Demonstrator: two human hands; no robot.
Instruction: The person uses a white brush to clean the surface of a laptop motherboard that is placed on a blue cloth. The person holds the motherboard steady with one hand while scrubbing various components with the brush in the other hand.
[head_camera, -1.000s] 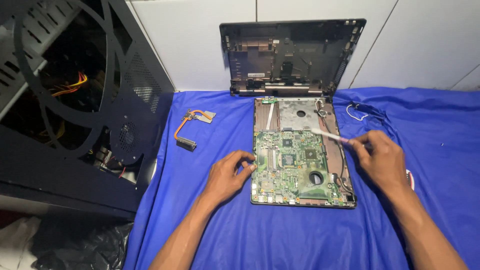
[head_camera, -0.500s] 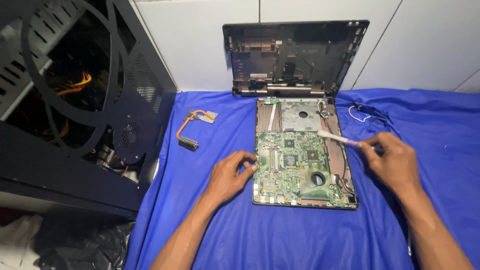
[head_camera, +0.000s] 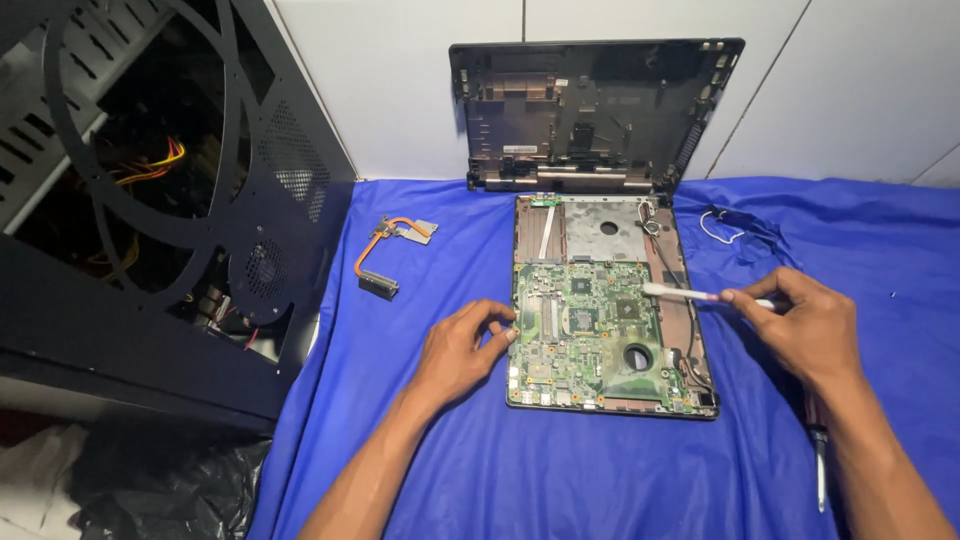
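Observation:
An opened laptop base (head_camera: 690, 330) lies on the blue cloth with its green motherboard (head_camera: 585, 330) exposed. My left hand (head_camera: 462, 350) rests at the board's left edge, fingertips touching it. My right hand (head_camera: 808, 325) pinches a thin white brush-like tool (head_camera: 680, 293) whose tip lies over the board's right side, near a dark chip. The laptop's dark lid shell (head_camera: 595, 115) leans upright against the white wall behind the base.
A copper heat pipe with its sink (head_camera: 390, 255) lies left of the laptop. A black open computer case (head_camera: 150, 200) stands at the left. Loose wires (head_camera: 730, 225) lie at the right rear, a screwdriver (head_camera: 820, 470) by my right forearm. Blue cloth (head_camera: 600, 480) covers the table.
My right hand has drawn back slightly to the right with the white tool, its tip now near the board's right side. My left hand has stayed at the board's left edge.

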